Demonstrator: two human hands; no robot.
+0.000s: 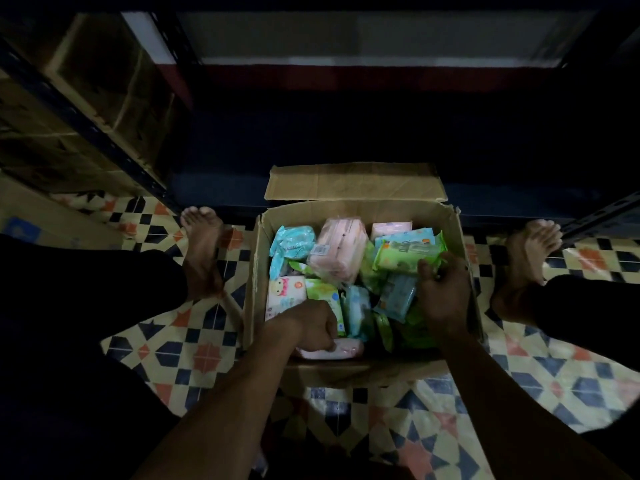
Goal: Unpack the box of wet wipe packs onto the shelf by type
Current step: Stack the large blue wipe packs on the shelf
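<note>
An open cardboard box (356,211) sits on the floor between my feet, full of wet wipe packs in pink, green, blue and white. My left hand (311,327) is inside at the near left, its fingers curled round a pink pack (341,351) against the near wall. At the right side, my right hand (443,289) grips the end of a light green pack (405,258) lying on top. A large pink pack (337,252) stands in the middle, and a white pack with a cartoon print (285,296) lies at the left.
A dark metal shelf (381,140) stands right behind the box, its low level in deep shadow. Another rack with cardboard cartons (86,109) is at the left. My bare feet (202,251) flank the box on a patterned tile floor (194,344).
</note>
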